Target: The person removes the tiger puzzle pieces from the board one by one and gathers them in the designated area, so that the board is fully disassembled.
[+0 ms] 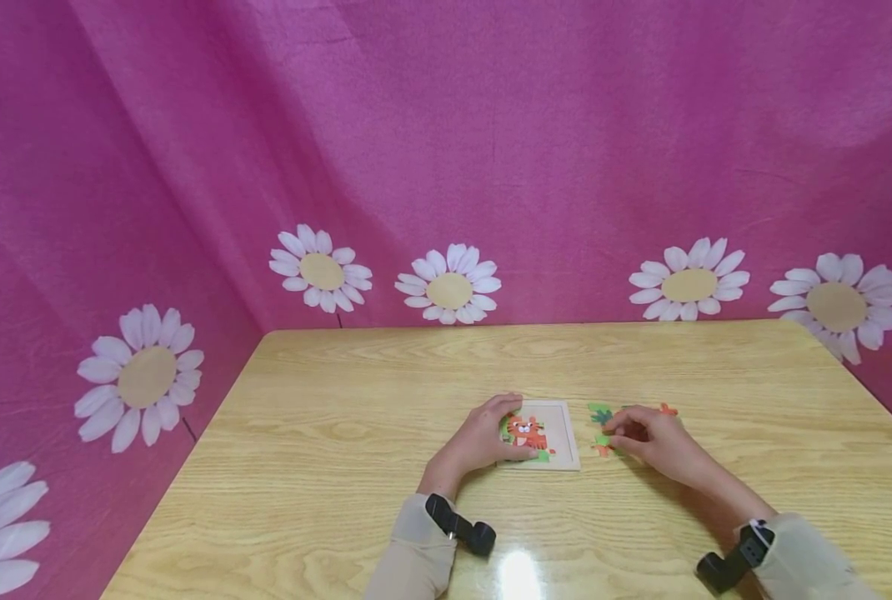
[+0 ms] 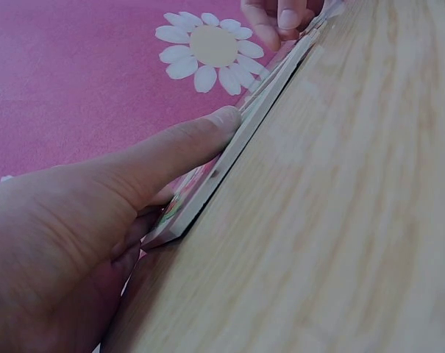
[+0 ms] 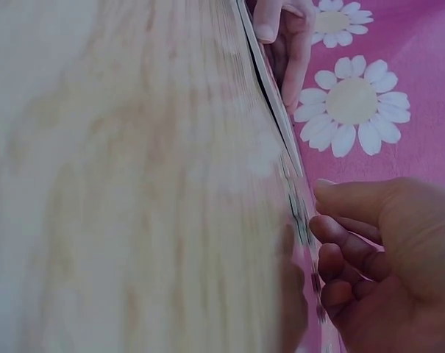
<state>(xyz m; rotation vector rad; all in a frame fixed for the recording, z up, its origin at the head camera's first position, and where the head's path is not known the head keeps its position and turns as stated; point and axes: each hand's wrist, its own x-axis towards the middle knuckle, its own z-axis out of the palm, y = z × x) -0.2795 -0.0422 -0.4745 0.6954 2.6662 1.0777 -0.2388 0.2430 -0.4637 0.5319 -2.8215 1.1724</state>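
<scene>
A square wooden puzzle board [image 1: 570,446] lies on the table, with a partly assembled orange tiger picture [image 1: 527,430] toward its left side. My left hand [image 1: 483,435] grips the board's left part, thumb along the near edge and fingers at the far edge. In the left wrist view the thumb [image 2: 200,136] presses on the rim. Just right of the board, my right hand [image 1: 662,443] hovers low over loose puzzle pieces, fingers loosely bent. Its fingertips are right at a light green piece [image 1: 603,439]; the right wrist view shows a gap between thumb and index finger.
Around the right hand lie a dark green piece [image 1: 601,417], an orange piece [image 1: 603,452] and another orange piece [image 1: 669,409], others partly hidden. The wood-grain table [image 1: 326,467] ends at a pink curtain [image 1: 566,150] printed with white daisies.
</scene>
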